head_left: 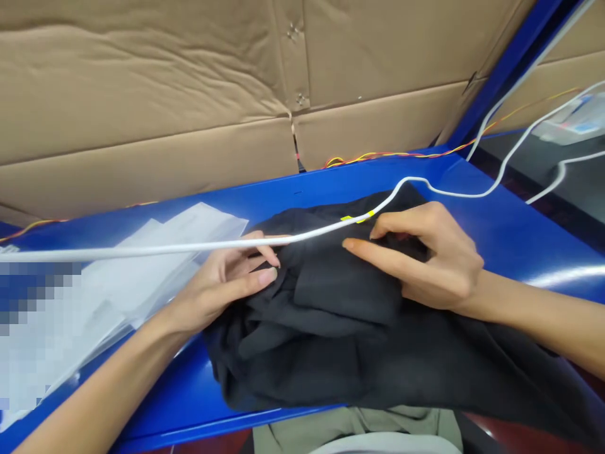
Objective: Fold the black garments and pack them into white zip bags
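Handling the black cloth well calls for even tension; left hand touches its folds, pinch not confirmable; right hand shows thumb and forefinger parted.

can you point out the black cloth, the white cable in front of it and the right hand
Black cloth [326,369]: head view, on its lower folds.
White cable [293,239]: head view, on the stretch between the hands.
Right hand [442,261]: head view, on its back.

Matt blk cloth w/ smooth, glossy blue tbl
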{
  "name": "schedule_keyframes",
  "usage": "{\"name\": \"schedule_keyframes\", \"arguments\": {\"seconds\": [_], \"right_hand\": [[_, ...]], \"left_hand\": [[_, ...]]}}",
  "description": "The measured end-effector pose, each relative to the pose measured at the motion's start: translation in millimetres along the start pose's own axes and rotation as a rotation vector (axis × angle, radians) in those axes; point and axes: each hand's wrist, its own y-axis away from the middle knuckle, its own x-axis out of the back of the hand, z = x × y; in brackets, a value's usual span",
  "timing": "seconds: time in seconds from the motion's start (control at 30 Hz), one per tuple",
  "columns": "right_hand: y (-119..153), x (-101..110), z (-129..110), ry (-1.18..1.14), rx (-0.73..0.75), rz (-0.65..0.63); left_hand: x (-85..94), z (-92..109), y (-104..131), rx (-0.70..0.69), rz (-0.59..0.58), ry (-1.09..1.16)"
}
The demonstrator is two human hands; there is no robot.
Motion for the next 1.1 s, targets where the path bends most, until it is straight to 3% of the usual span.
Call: {"name": "schedule_keyframes", "arguments": {"seconds": [0.1,0.17,0.27,0.37,0.47,0.57,0.67,0.77,0.87,0.97,1.03,1.1], "right_hand": [[1,5,3,-0.193,-0.133,-0.029],[3,5,2,-0.248,-0.146,-0.015],[3,0,-3,-0.247,-0.066,-0.053],[0,-7,-5,-0.268,0.036,-0.135],[-2,-10,-3,-0.328,0.097,-0.227],[-3,-12,0,-0.35,0.141,-0.33],[-3,-13,0,-0.255,0.158,-0.376],[-3,-12,-2,-0.169,0.193,-0.291],[-6,-9,-4,-0.159,0.234,-0.228],[-8,-7,-7,-0.173,0.2,-0.269],[-7,-7,-8,-0.186,0.193,-0.26],[-6,-7,-8,-0.205,0.196,-0.252]], "left_hand": [[0.2,-1,0,-0.034,-0.012,0.02],[2.1,-3,2,-0.029,-0.027,0.051],[4.7,-3,7,-0.043,-0.066,0.077],[2.1,1,11,-0.12,-0.104,-0.086],[-4.8,4,9,-0.111,-0.036,-0.337],[-8.0,2,3,-0.088,0.056,-0.411],[-4.8,-4,1,-0.064,0.068,-0.312],[0.7,-7,4,-0.001,0.06,-0.063],[5.8,-5,5,0.031,-0.034,0.152],[8.3,-3,3,0.042,-0.158,0.226],[6.8,-3,2,0.033,-0.139,0.207],[2.8,-3,3,0.011,-0.039,0.199]]}}
